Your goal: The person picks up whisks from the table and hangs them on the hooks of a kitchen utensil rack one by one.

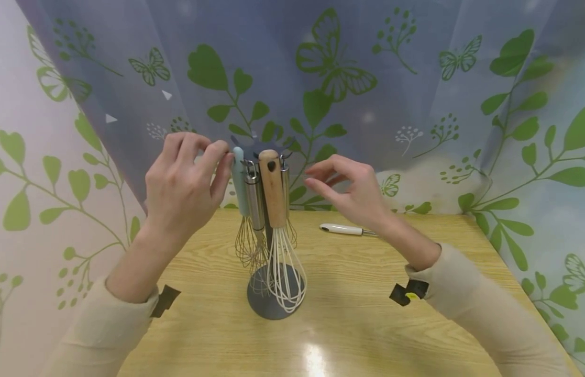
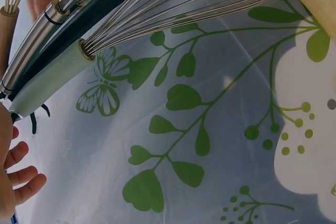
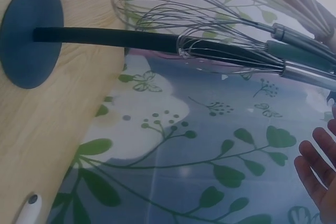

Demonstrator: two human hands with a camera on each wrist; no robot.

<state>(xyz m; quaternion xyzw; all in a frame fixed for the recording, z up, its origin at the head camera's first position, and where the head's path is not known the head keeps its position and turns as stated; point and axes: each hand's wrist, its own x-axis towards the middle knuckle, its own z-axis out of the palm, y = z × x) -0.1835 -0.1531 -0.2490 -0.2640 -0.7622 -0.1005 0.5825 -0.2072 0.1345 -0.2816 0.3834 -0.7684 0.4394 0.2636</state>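
Note:
A dark grey rack (image 1: 268, 309) with a round base and hooks on top stands on the table, with several whisks hanging from it. My left hand (image 1: 181, 173) pinches at the top of a light blue-green whisk handle (image 1: 239, 183), thumb and forefinger close together; its other fingers are loosely bent (image 2: 23, 177). A wooden-handled whisk (image 1: 273, 193) with pale wires hangs at the front, beside a metal-handled whisk (image 1: 255, 204). Just right of the rack's top, my right hand (image 1: 353, 191) hovers with relaxed fingers, holding nothing. Another metal-handled whisk (image 3: 310, 76) hangs on that side.
A white-handled utensil (image 1: 341, 229) lies on the wooden table (image 1: 367, 324) behind my right forearm, which hides its far end. A curtain (image 1: 358, 31) printed with leaves and butterflies stands along the table's back edge and sides.

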